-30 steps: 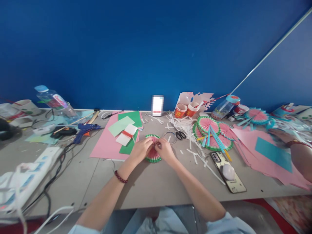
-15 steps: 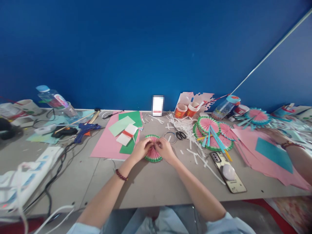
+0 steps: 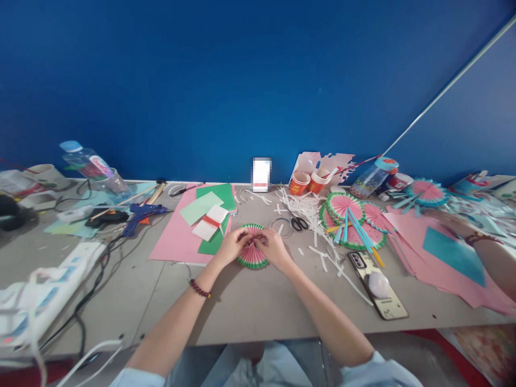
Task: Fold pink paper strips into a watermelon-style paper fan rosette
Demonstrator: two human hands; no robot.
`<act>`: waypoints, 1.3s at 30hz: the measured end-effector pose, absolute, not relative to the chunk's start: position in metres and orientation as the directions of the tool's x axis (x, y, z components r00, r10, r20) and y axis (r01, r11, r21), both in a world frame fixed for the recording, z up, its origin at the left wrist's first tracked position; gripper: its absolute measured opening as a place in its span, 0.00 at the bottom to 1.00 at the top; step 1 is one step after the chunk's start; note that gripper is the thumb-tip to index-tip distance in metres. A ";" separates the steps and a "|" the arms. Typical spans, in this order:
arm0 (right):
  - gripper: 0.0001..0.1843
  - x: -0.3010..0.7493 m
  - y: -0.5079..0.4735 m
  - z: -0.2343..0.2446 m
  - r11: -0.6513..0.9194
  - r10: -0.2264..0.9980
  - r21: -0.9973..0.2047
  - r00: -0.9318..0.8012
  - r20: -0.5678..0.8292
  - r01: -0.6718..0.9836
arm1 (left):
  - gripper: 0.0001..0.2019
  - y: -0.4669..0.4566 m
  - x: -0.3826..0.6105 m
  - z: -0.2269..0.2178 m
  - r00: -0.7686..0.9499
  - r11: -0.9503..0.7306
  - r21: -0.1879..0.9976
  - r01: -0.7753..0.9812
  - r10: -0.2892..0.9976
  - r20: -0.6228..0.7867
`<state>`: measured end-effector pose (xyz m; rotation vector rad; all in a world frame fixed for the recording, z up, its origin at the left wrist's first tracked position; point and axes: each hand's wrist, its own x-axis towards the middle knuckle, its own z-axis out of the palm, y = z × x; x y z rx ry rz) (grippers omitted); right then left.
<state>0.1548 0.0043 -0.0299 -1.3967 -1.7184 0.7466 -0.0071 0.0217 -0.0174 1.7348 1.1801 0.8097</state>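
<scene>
A round, pleated paper fan [image 3: 253, 257], pink with a green and white rim, rests on the table in front of me. From its left side my left hand [image 3: 234, 244] pinches the pleats close to the centre. Opposite it, my right hand [image 3: 272, 246] has its fingers closed on the fan near the middle too. The fingertips of both hands nearly meet and hide the fan's centre. To the right of the fan lie a roll of clear tape [image 3: 282, 228] and black-handled scissors [image 3: 299, 223].
Left are pink paper [image 3: 173, 236], green sheets, a blue glue gun [image 3: 143, 215] and a white power strip [image 3: 60, 285] with cables. Right are paper strips, red cups [image 3: 299, 184], finished fans [image 3: 346, 207] and a phone [image 3: 379, 287]. Another person's arm [image 3: 489, 250] reaches over pink sheets.
Both hands stay at the fan with only slight finger shifts. The fan has moved a touch to the left.
</scene>
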 end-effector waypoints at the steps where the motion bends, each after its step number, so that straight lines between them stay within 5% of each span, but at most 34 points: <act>1: 0.08 0.154 0.004 -0.030 0.216 0.976 -0.830 -0.085 0.201 0.515 | 0.13 0.022 -0.007 -0.017 0.343 -0.183 0.908 0.377 0.938 0.047; 20: 0.05 0.157 0.005 -0.027 0.168 0.982 -0.840 -0.016 0.187 0.516 | 0.09 0.020 -0.015 0.006 0.264 -0.304 0.802 0.514 0.946 0.189; 28: 0.07 0.157 0.005 -0.027 -0.014 1.000 -0.954 0.011 -0.011 0.301 | 0.05 0.018 -0.008 -0.010 0.313 -0.338 0.745 0.575 0.932 0.182; 39: 0.08 0.152 0.000 -0.026 -0.050 0.998 -0.982 -0.025 -0.055 0.184 | 0.07 0.020 -0.009 -0.016 0.260 -0.368 0.760 0.536 0.928 0.266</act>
